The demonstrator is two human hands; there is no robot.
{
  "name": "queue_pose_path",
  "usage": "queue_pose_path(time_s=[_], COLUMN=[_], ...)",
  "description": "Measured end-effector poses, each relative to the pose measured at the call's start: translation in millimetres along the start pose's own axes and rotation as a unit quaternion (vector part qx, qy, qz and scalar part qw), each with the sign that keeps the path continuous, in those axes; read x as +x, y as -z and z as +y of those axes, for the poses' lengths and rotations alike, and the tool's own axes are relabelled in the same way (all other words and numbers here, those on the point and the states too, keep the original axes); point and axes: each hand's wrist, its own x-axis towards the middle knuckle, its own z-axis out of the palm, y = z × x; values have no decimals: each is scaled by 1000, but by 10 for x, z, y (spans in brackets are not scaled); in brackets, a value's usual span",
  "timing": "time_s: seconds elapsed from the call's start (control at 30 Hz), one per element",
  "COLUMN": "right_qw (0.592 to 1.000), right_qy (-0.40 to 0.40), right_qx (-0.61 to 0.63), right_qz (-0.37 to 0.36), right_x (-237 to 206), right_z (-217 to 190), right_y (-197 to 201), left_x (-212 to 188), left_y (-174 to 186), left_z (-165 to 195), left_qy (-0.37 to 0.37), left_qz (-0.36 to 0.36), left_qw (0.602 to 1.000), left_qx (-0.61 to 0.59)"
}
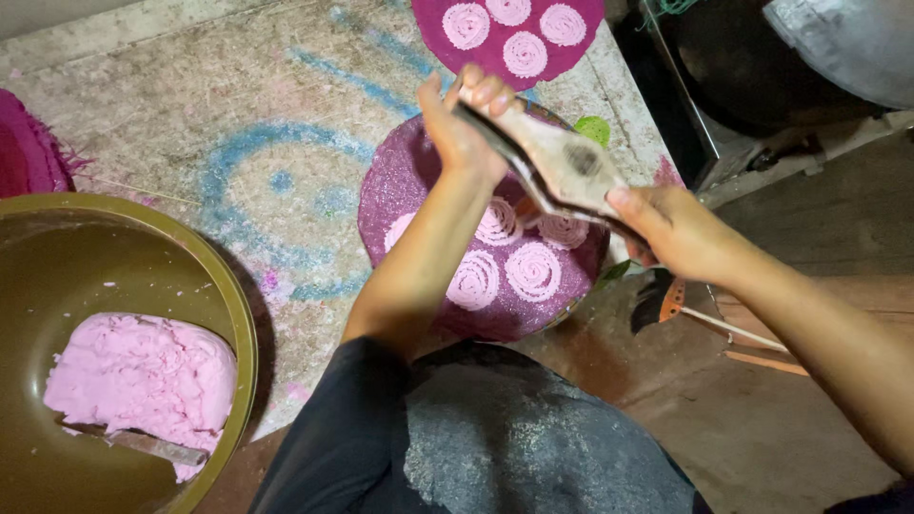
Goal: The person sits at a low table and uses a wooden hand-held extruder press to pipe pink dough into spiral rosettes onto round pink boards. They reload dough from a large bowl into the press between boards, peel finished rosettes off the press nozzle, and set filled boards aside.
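Far left, I've got the bowl (233, 314) near me, a block of pink dough (143, 376) sitting in it with a scraper (143, 443) wedged under its near edge. Neither hand is close to that.

Moving right, my left hand (459, 128) is up over the mat (400, 186), fingers wrapped shut around the far end of the press (557, 167). The press's long axis runs on a slant, from far-left down to near-right, and it hangs directly above the mat rather than beside it. Below it I count pink spirals (533, 271) laid out on the purple surface, some half hidden under the tool.

Right again, my right hand (671, 228) is clamped on the near-right end of the press, thumb on top. So both hands are gripping the one tool, one at each end, left hand farther out, right hand nearer me.

Beyond, a second mat (581, 52) with more spirals lies at the far edge.
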Motion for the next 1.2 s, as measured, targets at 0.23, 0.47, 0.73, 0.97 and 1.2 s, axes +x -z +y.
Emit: queue_pose_path(time_s=[0.23, 0.47, 0.73, 0.97, 1.2], right_qw=[993, 993, 981, 983, 978], right_qy=[84, 95, 175, 163, 174], right_qx=[35, 25, 73, 90, 115], right_qz=[69, 71, 50, 11, 28], right_x=[273, 327, 548, 541, 594], right_z=[12, -25, -93, -41, -36], right_y=[-96, -27, -247, -314, -462], left_x=[318, 328, 240, -484, -790], left_y=[-227, -295, -303, 335, 558], left_z=[228, 313, 648, 706, 688], left_qy=[-9, 3, 11, 86, -80], left_qz=[-137, -146, -207, 20, -12], left_qw=[989, 988, 978, 796, 667], left_qx=[52, 46, 33, 599, 740])
